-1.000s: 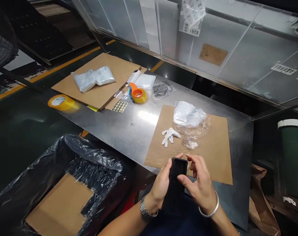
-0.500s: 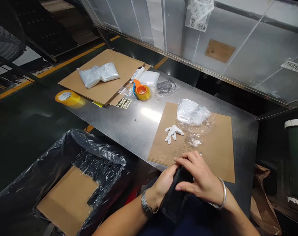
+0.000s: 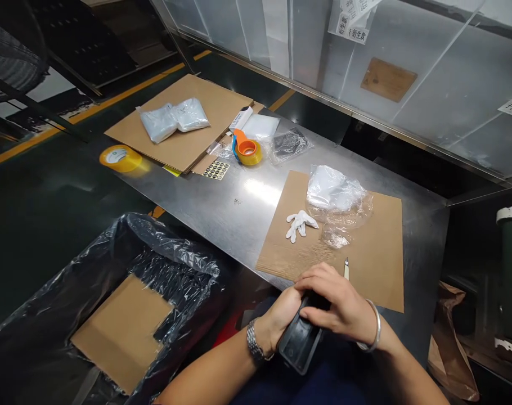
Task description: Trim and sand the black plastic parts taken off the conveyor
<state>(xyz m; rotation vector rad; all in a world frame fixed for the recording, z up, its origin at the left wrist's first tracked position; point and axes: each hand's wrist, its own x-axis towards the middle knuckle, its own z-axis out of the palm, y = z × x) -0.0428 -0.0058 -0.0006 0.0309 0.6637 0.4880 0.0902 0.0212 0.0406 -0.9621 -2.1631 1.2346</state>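
A black rectangular plastic part with a raised rim (image 3: 299, 344) is held close to my body, in front of the table edge. My left hand (image 3: 283, 312) grips its left side, the fingers mostly hidden behind it. Over its upper end lies my right hand (image 3: 329, 295), thumb on the near face and fingers curled round the far end. Just beyond my right hand, a craft knife (image 3: 346, 269) with a pale handle rests on a cardboard sheet (image 3: 376, 253). White gloves (image 3: 300, 224) and a clear plastic bag with white contents (image 3: 336, 191) lie on that cardboard too.
The metal table (image 3: 214, 214) also carries stacked cardboard (image 3: 222, 101), plastic-wrapped packs (image 3: 171, 119), an orange tape dispenser (image 3: 247, 149), a yellow tape roll (image 3: 120, 158) and a sticker sheet (image 3: 216, 170). A black-bag-lined bin (image 3: 171, 250) holding cardboard stands at left.
The black part has turned so that its rimmed, recessed face shows. My right hand has shifted slightly left and down, uncovering more of the craft knife. The camera view has moved a little.
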